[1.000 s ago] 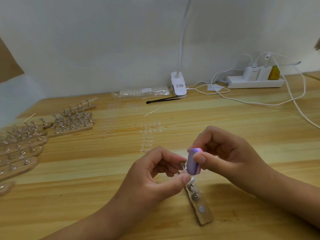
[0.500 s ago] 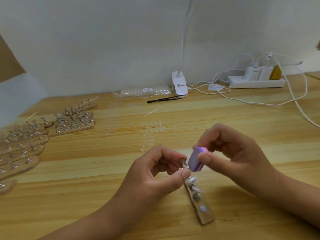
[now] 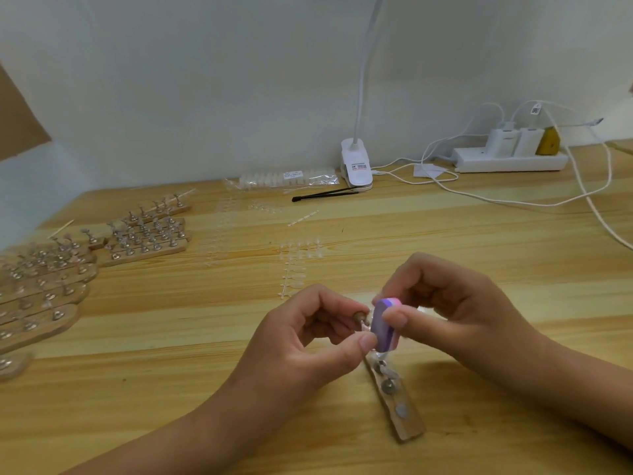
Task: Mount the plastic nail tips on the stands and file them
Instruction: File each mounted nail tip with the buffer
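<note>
My left hand (image 3: 305,337) pinches a small metal nail stand (image 3: 360,318) between thumb and fingers; the clear tip on it is barely visible. My right hand (image 3: 448,303) grips a purple and pink buffer block (image 3: 384,322) and holds its face against the stand's tip. Below both hands lies a wooden stand strip (image 3: 397,402) with a few metal stands on it. Rows of loose clear nail tips (image 3: 296,265) lie on the table just beyond my hands.
Several wooden strips with stands (image 3: 147,234) fill the table's left side. At the back are a bag of tips (image 3: 287,178), black tweezers (image 3: 325,194), a clip lamp (image 3: 356,166), a power strip (image 3: 510,159) and white cables (image 3: 589,200).
The buffer block swung out to the right, then came back against the stand, tilting as it went. My left hand stayed nearly still.
</note>
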Demonstrator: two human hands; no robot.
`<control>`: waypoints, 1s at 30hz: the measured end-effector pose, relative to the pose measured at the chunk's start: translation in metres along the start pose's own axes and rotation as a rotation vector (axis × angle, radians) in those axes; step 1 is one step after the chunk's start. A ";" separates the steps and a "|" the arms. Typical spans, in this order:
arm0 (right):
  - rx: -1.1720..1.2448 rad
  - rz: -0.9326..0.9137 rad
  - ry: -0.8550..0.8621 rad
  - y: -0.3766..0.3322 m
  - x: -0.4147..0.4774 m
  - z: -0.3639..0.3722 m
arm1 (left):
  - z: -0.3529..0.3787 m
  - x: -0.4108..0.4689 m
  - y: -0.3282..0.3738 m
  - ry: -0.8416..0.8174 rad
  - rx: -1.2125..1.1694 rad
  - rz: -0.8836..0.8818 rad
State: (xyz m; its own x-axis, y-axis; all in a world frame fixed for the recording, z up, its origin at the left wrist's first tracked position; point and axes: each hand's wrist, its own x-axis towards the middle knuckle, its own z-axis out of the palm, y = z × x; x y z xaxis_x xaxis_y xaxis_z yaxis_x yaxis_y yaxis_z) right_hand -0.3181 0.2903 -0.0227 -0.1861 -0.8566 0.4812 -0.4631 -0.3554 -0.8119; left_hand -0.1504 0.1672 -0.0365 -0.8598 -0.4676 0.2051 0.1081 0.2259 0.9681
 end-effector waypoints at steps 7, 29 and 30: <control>0.046 0.007 -0.001 0.005 -0.002 0.001 | 0.000 0.000 0.000 0.026 0.016 -0.013; -0.551 -0.210 -0.019 0.009 0.005 -0.016 | -0.004 0.010 0.002 -0.069 -0.211 -0.194; -0.535 -0.212 -0.035 0.006 0.004 -0.011 | -0.004 0.010 0.002 -0.082 -0.199 -0.189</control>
State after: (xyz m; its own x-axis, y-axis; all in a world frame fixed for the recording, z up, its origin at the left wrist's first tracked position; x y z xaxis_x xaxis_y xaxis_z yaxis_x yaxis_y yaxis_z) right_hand -0.3305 0.2891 -0.0223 -0.0163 -0.8024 0.5965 -0.8626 -0.2904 -0.4142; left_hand -0.1567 0.1600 -0.0317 -0.9106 -0.4130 0.0141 0.0313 -0.0349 0.9989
